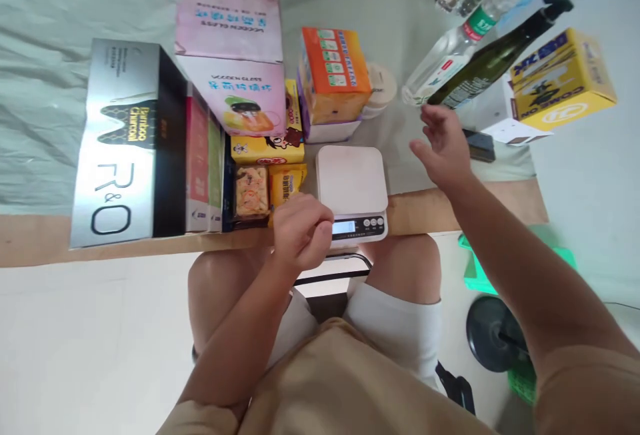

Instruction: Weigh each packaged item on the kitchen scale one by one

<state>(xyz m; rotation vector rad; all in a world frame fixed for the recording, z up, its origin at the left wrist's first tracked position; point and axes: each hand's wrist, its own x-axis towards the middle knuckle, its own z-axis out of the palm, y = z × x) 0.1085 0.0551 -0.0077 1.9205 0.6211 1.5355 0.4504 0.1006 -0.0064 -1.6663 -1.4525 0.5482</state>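
- The left hand (303,232) is curled loosely into a near-fist at the front-left corner of the kitchen scale (353,188), just beside its lit display; whether a fingertip presses a button is hidden by the knuckles, and I cannot tell if it holds anything.
- The right hand (443,145) hovers open and empty, fingers spread, near the dark glass bottle (495,55) and the clear bottle (453,55) beyond it.
- The scale sits at the near edge of the surface (450,205), its platform bare, probably kept close for reading.
- Left of the left hand, snack packets (253,192) and a silver box (125,142) stand packed together.
- The display's figures are too small to read.
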